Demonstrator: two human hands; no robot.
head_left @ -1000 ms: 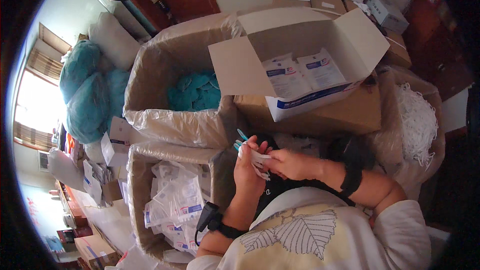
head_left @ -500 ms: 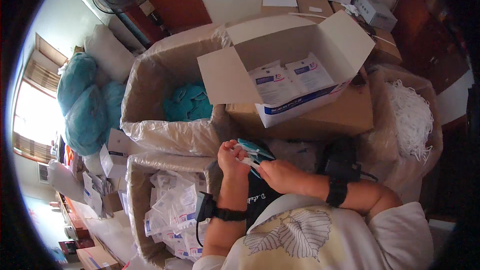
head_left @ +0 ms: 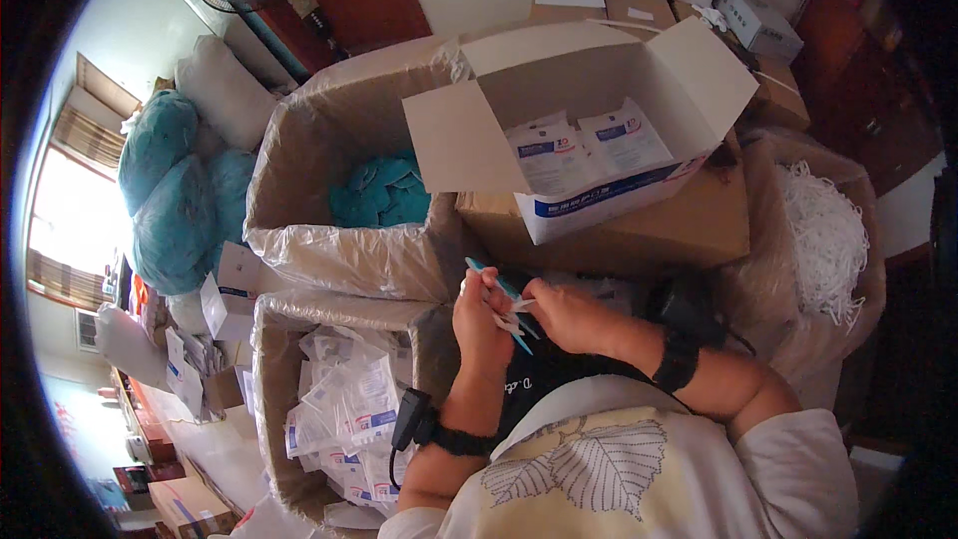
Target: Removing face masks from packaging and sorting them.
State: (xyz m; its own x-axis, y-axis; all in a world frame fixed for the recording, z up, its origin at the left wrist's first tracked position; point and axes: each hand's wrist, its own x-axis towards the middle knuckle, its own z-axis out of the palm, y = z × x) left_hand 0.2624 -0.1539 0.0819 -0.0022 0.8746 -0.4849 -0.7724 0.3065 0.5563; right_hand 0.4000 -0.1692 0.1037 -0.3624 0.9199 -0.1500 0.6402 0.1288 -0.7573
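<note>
In front of my body, both hands hold a teal folded face mask (head_left: 508, 285), seen nearly edge-on. My left hand (head_left: 479, 324) is closed around its left side, fingers curled. White elastic straps (head_left: 516, 307) run between my fingers. My right hand (head_left: 567, 317) is closed at the other side, its fingertips pinching at the straps and the mask's edge. Fingers hide part of the mask, so how many layers or pieces are held cannot be made out. More teal masks (head_left: 384, 195) lie in a plastic-lined carton (head_left: 344, 265) ahead to the left.
An open white box (head_left: 599, 202) with flat white packets stands on a brown carton (head_left: 649, 240) ahead. At right, a lined carton holds a heap of white elastic straps (head_left: 823, 240). Clear packets (head_left: 349, 399) fill a lined carton at left. Teal-filled bags (head_left: 170, 200) are stacked beyond.
My hands have tilted the mask from a broader view to nearly edge-on. My left hand has shifted slightly right, and my right hand has moved slightly up.
</note>
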